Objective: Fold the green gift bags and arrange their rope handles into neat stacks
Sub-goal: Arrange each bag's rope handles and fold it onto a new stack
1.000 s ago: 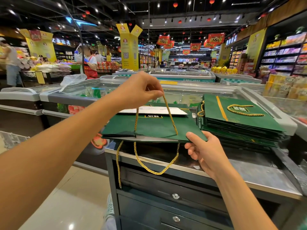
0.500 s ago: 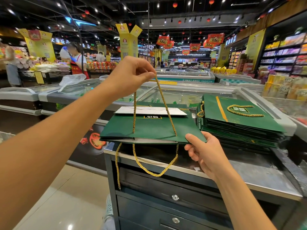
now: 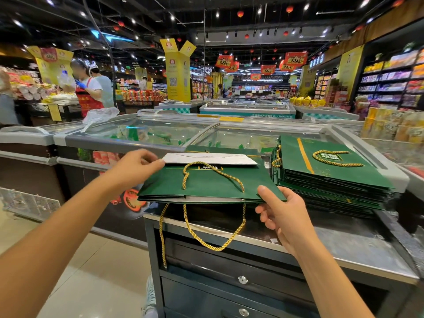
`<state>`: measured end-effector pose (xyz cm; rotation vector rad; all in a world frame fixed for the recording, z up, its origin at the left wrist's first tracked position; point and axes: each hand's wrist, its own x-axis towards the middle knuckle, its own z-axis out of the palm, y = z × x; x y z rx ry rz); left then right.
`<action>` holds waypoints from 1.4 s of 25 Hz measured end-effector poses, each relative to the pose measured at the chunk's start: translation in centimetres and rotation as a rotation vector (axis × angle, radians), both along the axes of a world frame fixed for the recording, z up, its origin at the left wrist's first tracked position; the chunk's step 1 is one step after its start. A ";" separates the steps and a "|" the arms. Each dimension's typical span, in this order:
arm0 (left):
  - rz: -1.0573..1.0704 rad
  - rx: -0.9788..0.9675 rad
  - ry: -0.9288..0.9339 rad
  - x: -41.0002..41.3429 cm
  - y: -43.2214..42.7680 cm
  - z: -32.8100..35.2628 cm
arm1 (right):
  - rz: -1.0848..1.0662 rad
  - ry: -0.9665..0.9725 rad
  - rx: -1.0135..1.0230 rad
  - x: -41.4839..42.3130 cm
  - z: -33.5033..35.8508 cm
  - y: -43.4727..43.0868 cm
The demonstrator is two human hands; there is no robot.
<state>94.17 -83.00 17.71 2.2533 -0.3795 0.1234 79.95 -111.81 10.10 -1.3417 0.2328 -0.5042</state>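
Observation:
A flat green gift bag [image 3: 206, 187] is held level above the metal counter [image 3: 344, 244]. My right hand [image 3: 282, 214] pinches its near right corner, thumb on top. My left hand [image 3: 135, 166] grips the bag's far left edge beside a white card flap [image 3: 211, 158]. One gold rope handle [image 3: 213, 174] lies looped on the bag's top face. A second rope handle [image 3: 213, 235] hangs below the near edge, and another strand [image 3: 162, 237] dangles at the left. A stack of folded green bags [image 3: 330, 175] sits to the right, a coiled gold handle [image 3: 337, 158] on top.
The counter has dark drawers [image 3: 229, 278] with locks beneath. Glass-topped chest freezers [image 3: 160, 134] stand right behind it. A person in a red apron [image 3: 89, 92] works at the far left. Store shelves [image 3: 394, 83] line the right. Tiled floor [image 3: 91, 283] lies to my left.
My left hand let go of the raised rope handle and dropped to the bag's far left edge. The handle now lies on the bag's top. My right hand kept its hold.

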 end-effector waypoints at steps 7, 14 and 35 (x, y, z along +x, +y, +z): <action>0.017 -0.653 0.382 -3.0 0.0 -3.5 | -0.364 0.051 -0.357 -0.6 -0.8 1.1; 0.006 -0.881 0.425 -4.0 0.0 -3.6 | -0.683 -0.202 -1.027 0.1 -1.4 3.3; -0.162 -1.019 0.356 -6.0 -0.8 -1.7 | -0.410 -0.624 -1.608 2.8 10.4 7.0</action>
